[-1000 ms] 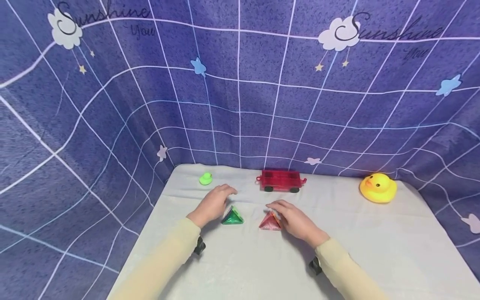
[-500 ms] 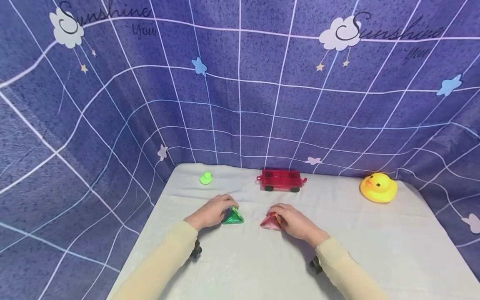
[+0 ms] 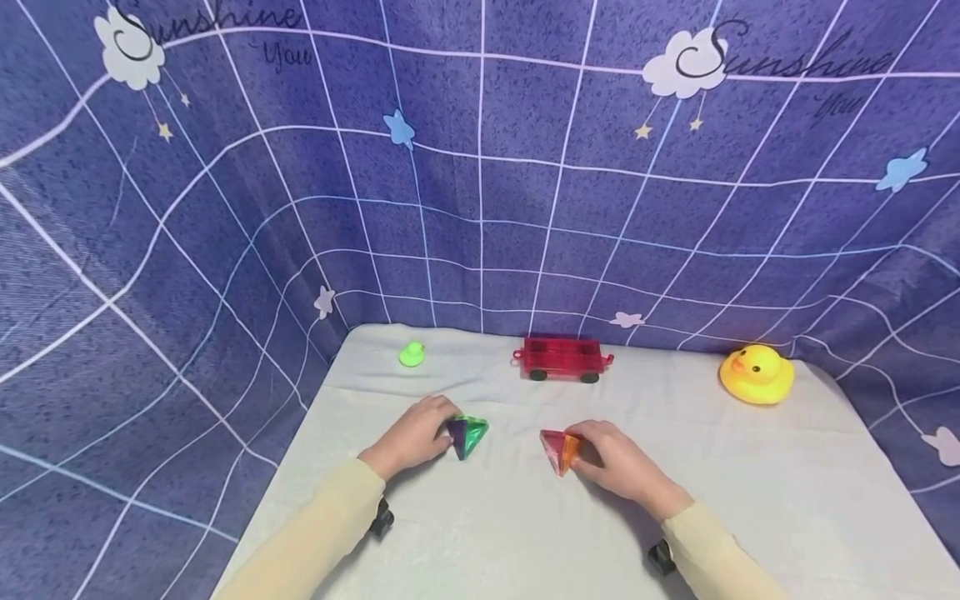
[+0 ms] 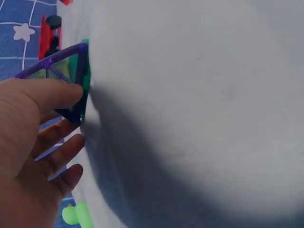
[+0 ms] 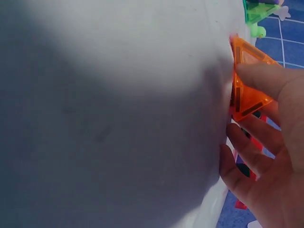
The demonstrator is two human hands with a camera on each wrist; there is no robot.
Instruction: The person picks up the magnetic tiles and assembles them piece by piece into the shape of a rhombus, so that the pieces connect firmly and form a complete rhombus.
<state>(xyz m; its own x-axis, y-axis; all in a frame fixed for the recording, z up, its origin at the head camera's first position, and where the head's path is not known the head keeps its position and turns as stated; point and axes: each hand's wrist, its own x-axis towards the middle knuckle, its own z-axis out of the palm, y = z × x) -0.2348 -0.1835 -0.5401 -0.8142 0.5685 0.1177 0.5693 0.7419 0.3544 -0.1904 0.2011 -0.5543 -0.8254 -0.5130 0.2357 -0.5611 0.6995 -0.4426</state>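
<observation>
My left hand [image 3: 411, 442] pinches a small pyramid of see-through magnetic tiles [image 3: 474, 434], green and purple. In the left wrist view, the thumb presses its purple triangle tile [image 4: 81, 54] while the lower fingers are spread. To the right, my right hand [image 3: 626, 467] pinches a similar pyramid of red and orange magnetic tiles [image 3: 553, 445]. The right wrist view shows the thumb on its orange triangle tile [image 5: 254, 107], with other fingers behind and below. In the head view both pyramids are tipped, a point toward me, and a gap of white cloth lies between them.
A red toy wagon [image 3: 561, 358] with black wheels stands at the back middle. Behind my left hand sits a small green duck [image 3: 412, 354]; a larger yellow duck [image 3: 757, 375] is at the back right. A blue patterned curtain [image 3: 525, 208] rises behind the white-covered table [image 3: 510, 533].
Both hands came down and took hold of the pyramids, which have since turned so a point faces me. My right hand and its pyramid have shifted right and nearer.
</observation>
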